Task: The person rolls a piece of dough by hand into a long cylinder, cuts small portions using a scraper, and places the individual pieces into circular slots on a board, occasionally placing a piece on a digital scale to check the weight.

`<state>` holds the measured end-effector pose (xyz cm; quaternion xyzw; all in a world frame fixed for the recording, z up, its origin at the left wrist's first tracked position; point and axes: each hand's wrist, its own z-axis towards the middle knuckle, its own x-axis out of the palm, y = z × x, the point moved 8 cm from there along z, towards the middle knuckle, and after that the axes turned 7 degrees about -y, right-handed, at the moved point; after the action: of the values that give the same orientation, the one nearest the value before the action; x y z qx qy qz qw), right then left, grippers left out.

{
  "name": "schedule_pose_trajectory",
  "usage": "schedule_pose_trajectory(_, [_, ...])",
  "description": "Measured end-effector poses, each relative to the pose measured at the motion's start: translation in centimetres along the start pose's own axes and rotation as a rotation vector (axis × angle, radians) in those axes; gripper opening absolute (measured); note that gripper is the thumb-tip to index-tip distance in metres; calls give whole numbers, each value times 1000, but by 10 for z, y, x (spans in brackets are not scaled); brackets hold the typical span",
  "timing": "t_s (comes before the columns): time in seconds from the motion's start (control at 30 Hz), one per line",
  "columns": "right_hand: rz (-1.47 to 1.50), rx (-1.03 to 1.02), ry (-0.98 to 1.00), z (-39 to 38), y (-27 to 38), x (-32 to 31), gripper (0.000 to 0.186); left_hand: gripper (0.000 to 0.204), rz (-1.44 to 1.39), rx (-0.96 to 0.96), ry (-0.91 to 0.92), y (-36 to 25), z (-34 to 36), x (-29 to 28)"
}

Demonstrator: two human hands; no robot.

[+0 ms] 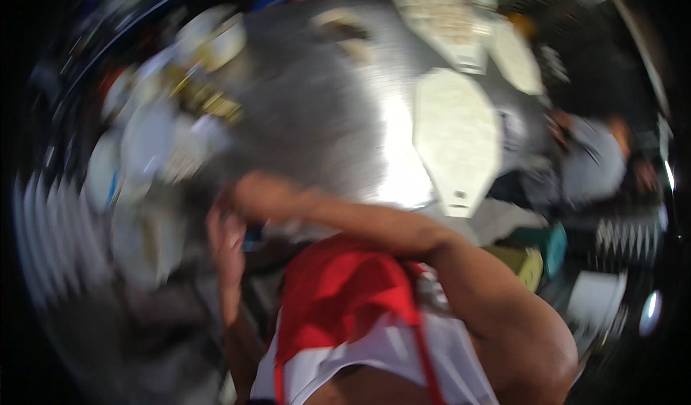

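Note:
My right hand (263, 196) reaches across in front of me to the left, close to the front edge of the metal table (309, 117). My left hand (229, 243) is raised beside it, and the two meet or overlap. Motion smears the fingers of both, so whether they hold anything cannot be made out. White round tubs or bowls (147, 142) stand nearest to them, at the table's left side. Gold-coloured packets (205, 99) lie among these tubs.
A white paddle-shaped board (457, 135) lies right of centre. Behind it, another board (439, 16) bears several small pale pieces. A person in a grey top (594, 160) is at the right. Yellow (522, 264) and green (553, 250) containers stand below the table's right side.

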<state>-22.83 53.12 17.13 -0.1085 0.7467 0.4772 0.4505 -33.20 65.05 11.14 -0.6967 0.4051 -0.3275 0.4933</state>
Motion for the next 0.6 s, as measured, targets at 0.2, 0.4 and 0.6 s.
schedule_pose_trajectory(0.2, [609,340,-493,17,-88,-60,20,17,188,192,56,-50,25,-21])
schedule_pose_trajectory(0.4, [149,2,-317,56,-67,20,49,21,310,64,-94,26,76,-45])
schedule_pose_trajectory(0.6, [77,-73,-324,78,-60,81,34,33,409,179,-21,24,57,-42])
